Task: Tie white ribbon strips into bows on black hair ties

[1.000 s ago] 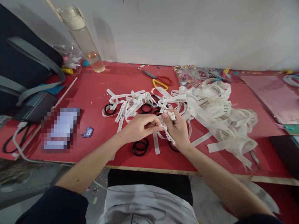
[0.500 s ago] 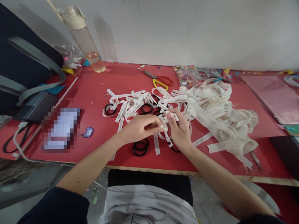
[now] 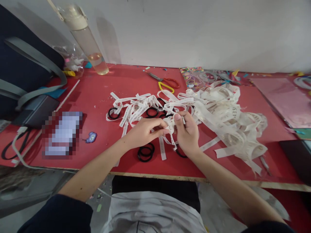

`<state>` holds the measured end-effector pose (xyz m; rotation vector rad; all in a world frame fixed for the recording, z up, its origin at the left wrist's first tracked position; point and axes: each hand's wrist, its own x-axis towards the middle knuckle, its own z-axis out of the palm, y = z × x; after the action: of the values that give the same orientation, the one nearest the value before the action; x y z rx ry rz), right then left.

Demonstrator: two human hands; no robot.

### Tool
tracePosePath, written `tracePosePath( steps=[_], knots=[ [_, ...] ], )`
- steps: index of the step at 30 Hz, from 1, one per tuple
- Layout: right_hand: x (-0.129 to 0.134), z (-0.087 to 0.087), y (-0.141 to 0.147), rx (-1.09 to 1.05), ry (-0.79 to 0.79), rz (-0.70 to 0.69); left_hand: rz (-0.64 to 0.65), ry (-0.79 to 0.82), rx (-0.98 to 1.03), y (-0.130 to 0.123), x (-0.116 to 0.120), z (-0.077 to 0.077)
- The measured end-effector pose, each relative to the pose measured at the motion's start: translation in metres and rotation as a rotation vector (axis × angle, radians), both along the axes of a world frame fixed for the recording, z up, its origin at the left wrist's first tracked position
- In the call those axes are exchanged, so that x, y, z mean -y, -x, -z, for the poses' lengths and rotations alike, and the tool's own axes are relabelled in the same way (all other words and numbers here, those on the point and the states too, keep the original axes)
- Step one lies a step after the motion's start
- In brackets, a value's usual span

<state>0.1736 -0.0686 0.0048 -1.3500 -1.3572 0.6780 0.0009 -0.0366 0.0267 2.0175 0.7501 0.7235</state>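
Between my two hands is a bunched white printed ribbon (image 3: 170, 125), its tail hanging below the fingers. My left hand (image 3: 152, 131) pinches it from the left, thumb and forefinger closed. My right hand (image 3: 186, 131) grips its other side, thumb on top. Whether a black hair tie is inside the bunch is hidden by the fingers. Several black hair ties lie around, among them an overlapping pair (image 3: 146, 152) just below my left hand. Behind the hands, cut printed ribbon strips (image 3: 132, 111) lie loosely tangled with more black rings.
A big heap of white ribbon (image 3: 223, 113) covers the right of the red table (image 3: 102, 84). Scissors (image 3: 165, 81) with red and yellow handles lie behind. A water bottle (image 3: 89, 48), a blurred phone (image 3: 63, 133) and a small purple charm (image 3: 91, 137) are leftward.
Both hands stay close together on the ribbon. My fingers have shifted slightly around the bunch, and the camera view has moved a little.
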Motion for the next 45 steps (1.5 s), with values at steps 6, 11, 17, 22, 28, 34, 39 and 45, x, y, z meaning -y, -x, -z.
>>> tracePosePath(
  steps=[6,11,17,22,28,34,39,45],
  knots=[
    [0.001,0.002,-0.001,0.053,-0.019,0.021,0.062,0.072,-0.027,0.001,-0.001,0.002],
    [-0.003,0.003,-0.002,-0.128,-0.05,-0.076,-0.099,-0.131,0.072,-0.001,-0.002,0.007],
    [-0.001,0.007,0.001,-0.337,0.059,-0.362,-0.202,-0.127,0.065,-0.001,-0.004,0.008],
    [-0.001,0.007,-0.004,-0.069,-0.051,-0.313,-0.228,-0.029,0.019,0.0,-0.004,0.005],
    [-0.009,0.0,-0.013,0.388,-0.44,-0.218,-0.184,0.018,0.027,0.005,-0.007,0.003],
    [-0.011,-0.001,-0.014,0.254,-0.294,-0.277,-0.173,0.074,0.084,0.006,-0.007,0.0],
    [-0.011,0.002,-0.014,0.067,-0.123,-0.315,-0.176,0.092,0.101,0.005,-0.007,0.0],
    [-0.012,0.002,-0.015,0.122,-0.223,-0.356,-0.194,0.12,0.077,0.006,-0.008,0.001]
  ],
)
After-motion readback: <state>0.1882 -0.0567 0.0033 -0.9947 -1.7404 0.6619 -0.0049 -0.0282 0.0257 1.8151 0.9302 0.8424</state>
